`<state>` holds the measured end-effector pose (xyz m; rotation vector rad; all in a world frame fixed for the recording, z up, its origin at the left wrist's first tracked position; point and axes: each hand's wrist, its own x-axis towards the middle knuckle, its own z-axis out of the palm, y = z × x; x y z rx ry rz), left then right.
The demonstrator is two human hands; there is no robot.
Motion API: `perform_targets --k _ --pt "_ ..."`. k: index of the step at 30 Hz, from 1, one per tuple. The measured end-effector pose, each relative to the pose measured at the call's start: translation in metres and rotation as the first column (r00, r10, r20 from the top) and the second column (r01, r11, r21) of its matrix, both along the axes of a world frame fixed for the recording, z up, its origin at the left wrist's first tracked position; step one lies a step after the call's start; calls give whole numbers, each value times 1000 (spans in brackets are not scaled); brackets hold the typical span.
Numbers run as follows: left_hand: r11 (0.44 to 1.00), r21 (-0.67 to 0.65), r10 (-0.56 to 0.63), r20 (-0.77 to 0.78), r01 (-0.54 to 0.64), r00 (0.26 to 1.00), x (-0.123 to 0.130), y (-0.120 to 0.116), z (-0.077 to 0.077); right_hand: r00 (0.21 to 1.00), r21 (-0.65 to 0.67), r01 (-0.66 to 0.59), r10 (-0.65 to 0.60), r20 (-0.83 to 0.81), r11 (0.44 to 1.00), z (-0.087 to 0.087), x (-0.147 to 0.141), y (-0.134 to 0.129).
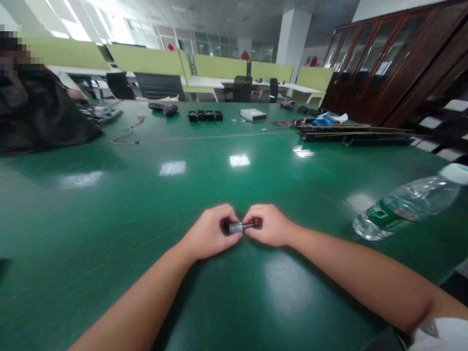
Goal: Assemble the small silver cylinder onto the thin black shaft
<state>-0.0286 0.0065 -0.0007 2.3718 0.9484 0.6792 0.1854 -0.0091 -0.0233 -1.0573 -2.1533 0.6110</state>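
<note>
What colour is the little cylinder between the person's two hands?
Silvery grey; the little cylinder shows in the head view.

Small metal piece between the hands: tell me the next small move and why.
Probably a gentle twist with the right hand against a steady left hand, to learn whether the small metal piece turns or parts. The left hand holds its thick end, the right its thin end, roughly in line; whether these are separate parts, I cannot tell.

Two hands (209, 233) — one metal part (236, 228), one plastic bottle (397, 210), one green table (204, 187) — four black blocks (208, 116), one silver box (253, 115).
</note>
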Motion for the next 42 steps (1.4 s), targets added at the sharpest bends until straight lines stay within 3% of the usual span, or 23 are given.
perform_targets --k 10,20,42 --pt "993 -104 50 -57 -55 997 -9 0 3 994 50 -101 98 50 994 3 -6 3" --pt "999 -20 41 2 -41 999 -13 -4 -6 994 -18 -104 105 16 994 3 0 2" --pt "999 30 -22 -47 23 999 -16 -5 -3 993 -40 -119 120 21 992 6 0 1"
